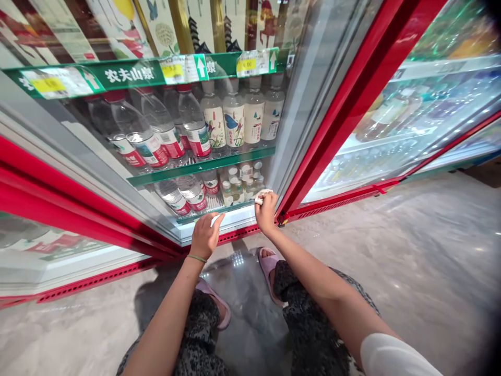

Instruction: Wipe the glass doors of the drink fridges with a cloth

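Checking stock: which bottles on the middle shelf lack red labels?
The four white-labelled bottles at the shelf's right end, with illustrated labels; the red-labelled bottles stand leftward.

The person is squatting low and reaching both bare arms forward and downward. The left arm (pixel 172 313) is running almost straight out from the body, elbow barely bent, wrist level. The left hand (pixel 205 236) is showing its back, thumb lying out to the side and fingers bending forward; from here I cannot tell whether they are pinching anything. The right arm (pixel 313 277) is angling in from the right, elbow bent, forearm rising toward the wrist. The right hand (pixel 266 211) is reaching slightly farther than the left, knuckles up, fingers curling closed. The two hands are working near each other without touching.
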{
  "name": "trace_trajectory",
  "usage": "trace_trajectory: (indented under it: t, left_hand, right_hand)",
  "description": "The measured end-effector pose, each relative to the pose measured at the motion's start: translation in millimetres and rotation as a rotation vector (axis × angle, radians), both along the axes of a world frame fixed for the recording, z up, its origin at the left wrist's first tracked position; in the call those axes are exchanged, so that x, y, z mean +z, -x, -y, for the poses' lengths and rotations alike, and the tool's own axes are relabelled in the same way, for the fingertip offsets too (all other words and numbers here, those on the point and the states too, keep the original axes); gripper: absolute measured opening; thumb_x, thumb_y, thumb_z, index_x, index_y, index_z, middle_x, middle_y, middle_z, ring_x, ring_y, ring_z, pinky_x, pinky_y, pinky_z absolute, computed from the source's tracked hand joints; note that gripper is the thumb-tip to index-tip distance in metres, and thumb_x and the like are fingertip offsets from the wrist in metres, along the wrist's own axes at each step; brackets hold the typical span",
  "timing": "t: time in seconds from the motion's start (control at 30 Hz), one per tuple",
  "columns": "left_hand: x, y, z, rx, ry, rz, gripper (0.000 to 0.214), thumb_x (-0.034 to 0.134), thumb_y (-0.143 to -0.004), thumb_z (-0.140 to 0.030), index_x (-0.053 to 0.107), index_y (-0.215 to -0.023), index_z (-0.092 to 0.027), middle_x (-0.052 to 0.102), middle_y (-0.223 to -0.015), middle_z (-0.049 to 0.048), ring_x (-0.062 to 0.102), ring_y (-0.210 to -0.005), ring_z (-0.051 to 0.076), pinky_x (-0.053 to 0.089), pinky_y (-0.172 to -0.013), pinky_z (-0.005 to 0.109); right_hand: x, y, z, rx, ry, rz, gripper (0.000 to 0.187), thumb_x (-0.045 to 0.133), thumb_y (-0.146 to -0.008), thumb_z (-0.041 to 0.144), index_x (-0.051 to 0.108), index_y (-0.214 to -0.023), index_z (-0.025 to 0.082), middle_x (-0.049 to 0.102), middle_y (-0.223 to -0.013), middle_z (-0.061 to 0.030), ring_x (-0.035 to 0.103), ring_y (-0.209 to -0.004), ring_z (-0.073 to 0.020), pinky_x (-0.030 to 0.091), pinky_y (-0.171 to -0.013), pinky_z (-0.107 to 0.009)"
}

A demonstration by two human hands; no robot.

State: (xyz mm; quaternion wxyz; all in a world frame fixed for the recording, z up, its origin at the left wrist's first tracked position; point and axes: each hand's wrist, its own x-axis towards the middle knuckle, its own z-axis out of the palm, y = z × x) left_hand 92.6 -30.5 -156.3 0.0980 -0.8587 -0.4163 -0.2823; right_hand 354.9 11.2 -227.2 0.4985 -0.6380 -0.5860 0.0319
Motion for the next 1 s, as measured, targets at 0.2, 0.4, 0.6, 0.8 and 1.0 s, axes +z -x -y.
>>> trace_trajectory:
  t: [0.2,0.4,0.6,0.8,1.0]
  left_hand:
    - [11.6,26.3,6.3,0.081,-0.015,-0.003,0.052,0.048,-0.095,-0.007,0.057,-0.144,-0.022,0.062,-0.125,0.0146,0.057,-0.120,0.028,0.049,-0.104,0.045]
    - [21.4,44.6,9.5,0.144,-0.001,0.031,0.049,0.049,-0.096,-0.007,0.058,-0.141,-0.021,0.061,-0.124,0.0152,0.056,-0.121,0.029,0.047,-0.107,0.046]
    - [22.1,60.5,14.5,0.191,0.031,0.038,0.048,0.048,-0.095,-0.008,0.060,-0.140,-0.022,0.062,-0.123,0.0148,0.058,-0.119,0.028,0.048,-0.105,0.045]
    - [21.7,79.6,23.8,0.229,0.036,0.041,0.046,0.049,-0.096,-0.010,0.062,-0.138,-0.023,0.063,-0.122,0.0141,0.059,-0.117,0.027,0.049,-0.104,0.044]
    - [28.1,101.5,34.6,0.289,0.024,0.038,0.046,0.049,-0.096,-0.009,0.063,-0.138,-0.022,0.064,-0.123,0.0144,0.058,-0.116,0.028,0.049,-0.104,0.045]
  right_hand:
    - [-8.9,28.0,13.4,0.011,0.017,-0.025,0.025,0.047,-0.080,0.005,0.050,-0.099,0.021,0.047,-0.104,-0.0092,0.049,-0.098,-0.0254,0.049,-0.089,-0.040]
    - [11.3,71.5,5.7,0.099,-0.026,0.082,0.027,0.050,-0.086,0.008,0.056,-0.111,0.019,0.049,-0.115,-0.0128,0.051,-0.111,-0.0261,0.048,-0.097,-0.040]
    - [19.6,80.7,14.3,0.201,-0.002,0.224,0.026,0.051,-0.082,0.004,0.064,-0.100,0.018,0.055,-0.099,-0.0101,0.051,-0.096,-0.0258,0.046,-0.083,-0.036]
    - [79.2,116.9,9.4,0.348,-0.072,0.475,0.031,0.049,-0.098,0.013,0.068,-0.122,0.021,0.064,-0.110,-0.0105,0.054,-0.103,-0.0246,0.038,-0.084,-0.034]
    - [86.1,146.5,18.5,0.540,-0.064,0.778,0.020,0.053,-0.105,0.021,0.071,-0.113,0.021,0.067,-0.095,-0.0065,0.053,-0.092,-0.0214,0.034,-0.082,-0.034]
